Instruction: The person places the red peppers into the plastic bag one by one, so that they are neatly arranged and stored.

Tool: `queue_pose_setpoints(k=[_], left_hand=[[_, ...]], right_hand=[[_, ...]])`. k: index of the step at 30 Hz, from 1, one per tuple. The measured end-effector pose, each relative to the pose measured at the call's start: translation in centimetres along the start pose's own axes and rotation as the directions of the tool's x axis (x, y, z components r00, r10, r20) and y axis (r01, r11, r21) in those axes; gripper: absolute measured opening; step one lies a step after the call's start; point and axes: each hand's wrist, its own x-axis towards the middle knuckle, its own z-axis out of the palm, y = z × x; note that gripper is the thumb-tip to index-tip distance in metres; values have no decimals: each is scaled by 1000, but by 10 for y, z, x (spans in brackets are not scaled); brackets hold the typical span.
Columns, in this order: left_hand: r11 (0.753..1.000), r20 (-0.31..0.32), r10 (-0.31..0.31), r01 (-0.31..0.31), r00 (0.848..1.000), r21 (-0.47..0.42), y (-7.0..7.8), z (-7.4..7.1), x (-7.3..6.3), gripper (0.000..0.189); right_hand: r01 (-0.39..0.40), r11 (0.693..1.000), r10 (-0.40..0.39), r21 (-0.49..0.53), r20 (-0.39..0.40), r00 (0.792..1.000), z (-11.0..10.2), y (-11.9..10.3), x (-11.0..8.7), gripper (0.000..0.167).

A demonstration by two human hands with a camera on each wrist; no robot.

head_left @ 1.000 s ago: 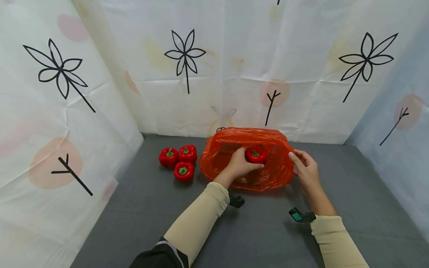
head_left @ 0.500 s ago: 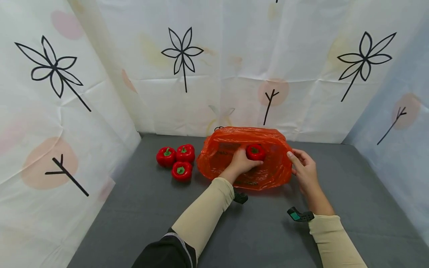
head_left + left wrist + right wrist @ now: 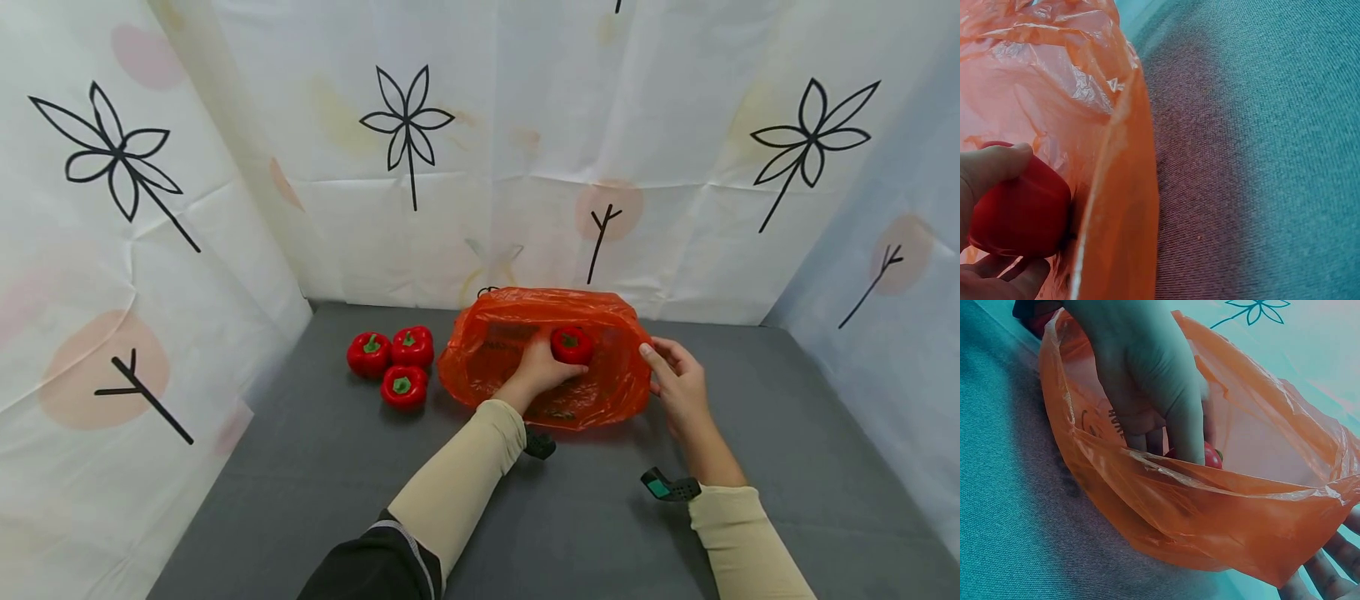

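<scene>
An orange-red plastic bag (image 3: 480, 367) lies on the table with its mouth spread toward me. My left hand (image 3: 542, 367) reaches inside it and grips a red bell pepper (image 3: 572, 345) with a green stem. In the left wrist view the thumb lies over the bell pepper (image 3: 1022, 209) and the other fingers curl beneath it. My right hand (image 3: 678, 379) pinches the bag's right rim, thumb in front; its fingers (image 3: 1322, 575) show behind the plastic in the right wrist view. The bag's near wall partly hides the pepper there.
Left of the bag, three more red bell peppers stand close together: one at the back left (image 3: 369, 355), one at the back right (image 3: 412, 346) and one in front (image 3: 405, 387). A patterned white cloth (image 3: 525, 167) hangs behind the grey table (image 3: 315, 500).
The left hand and its pepper have stayed nearly in place inside the bag, with the left forearm shifted slightly right. The right hand keeps its hold; the whole view has drifted a little.
</scene>
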Motion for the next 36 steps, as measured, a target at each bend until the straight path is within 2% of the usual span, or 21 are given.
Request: queue_pose_setpoints(k=[4,13,20,24,29,33,36], left_hand=[[1000,-6,4,-4,1000,14,0,0,-1,87],[999,0,8,-8,1000,48,0,-2,-8,87],[997,21,1,-3,1000,75,6,-14,-24,86],[993,37,-4,-1,999,117,13,-29,-38,92],[987,65,9,-19,998,162,21,-52,-63,99],[987,98,94,-106,991,124,24,-70,-87,89],[977,85,179,-187,980,105,27,-84,-108,78]], right_hand=[[5,1000,-5,13,4,1000,0,0,-1,16],[4,1000,-4,15,7,1000,0,1,-2,25],[5,1000,-5,27,19,1000,-1,2,-2,21],[16,999,-17,28,22,1000,-1,1,-2,22],[15,999,-16,40,27,1000,-2,0,-1,20],[19,999,-20,50,33,999,-2,-1,-1,17],[31,998,-33,55,37,999,-2,-2,-2,19]])
